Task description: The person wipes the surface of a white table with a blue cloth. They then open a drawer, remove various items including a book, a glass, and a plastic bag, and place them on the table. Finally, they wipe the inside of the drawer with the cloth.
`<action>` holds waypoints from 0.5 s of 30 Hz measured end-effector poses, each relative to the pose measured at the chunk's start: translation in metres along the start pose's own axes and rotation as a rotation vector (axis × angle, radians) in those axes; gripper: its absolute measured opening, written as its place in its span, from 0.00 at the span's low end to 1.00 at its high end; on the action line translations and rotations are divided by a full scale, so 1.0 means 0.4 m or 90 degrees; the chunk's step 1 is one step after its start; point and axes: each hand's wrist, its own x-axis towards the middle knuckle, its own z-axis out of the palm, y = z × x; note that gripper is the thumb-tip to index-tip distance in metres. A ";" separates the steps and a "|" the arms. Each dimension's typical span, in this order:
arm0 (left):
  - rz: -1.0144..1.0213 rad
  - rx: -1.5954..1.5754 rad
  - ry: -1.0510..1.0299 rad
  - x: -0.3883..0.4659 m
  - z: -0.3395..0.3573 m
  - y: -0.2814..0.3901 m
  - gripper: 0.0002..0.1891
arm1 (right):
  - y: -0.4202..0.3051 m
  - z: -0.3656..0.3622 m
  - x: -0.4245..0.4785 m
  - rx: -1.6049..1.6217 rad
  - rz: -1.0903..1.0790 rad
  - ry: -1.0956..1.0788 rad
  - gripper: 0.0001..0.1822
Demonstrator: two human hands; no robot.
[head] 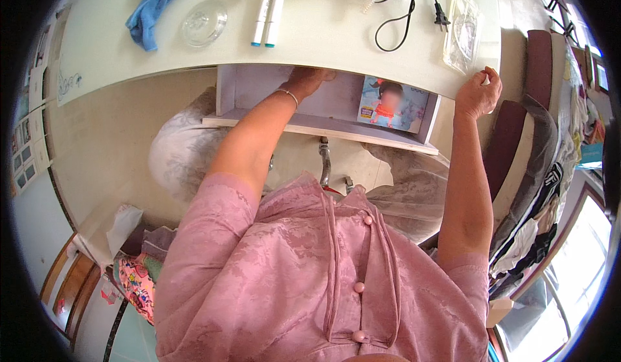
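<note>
My left hand [310, 79] reaches into the pulled-out drawer [320, 125] below the tabletop. The table's front edge hides part of its fingers, so I cannot tell whether they hold anything. To the right of it in the drawer lies a picture booklet [390, 104] with a cartoon girl in a red dress on its cover. My right hand [480, 92] is curled at the front right corner of the white table [339, 32]. A small white bit shows between its fingers; whether that is held or part of the table is unclear. A clear plastic packet [463, 32] lies just beyond this hand.
On the table are a blue cloth [157, 8], a round clear glass dish [204, 23], two white marker pens [269, 10] and a black cable [407, 22] with a plug [440, 17]. A cushioned seat [509, 139] stands on the right. A metal pipe-like part [325, 160] shows below the drawer.
</note>
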 end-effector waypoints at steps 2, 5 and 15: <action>-0.119 -0.238 -0.098 0.025 0.000 -0.009 0.12 | -0.006 -0.002 -0.001 0.008 -0.002 -0.003 0.09; -0.154 -0.381 -0.070 0.032 0.019 -0.016 0.19 | -0.004 0.001 0.000 0.010 -0.023 0.018 0.08; -0.045 0.125 -0.102 -0.059 0.036 -0.047 0.06 | 0.000 0.004 0.003 0.010 -0.028 0.016 0.08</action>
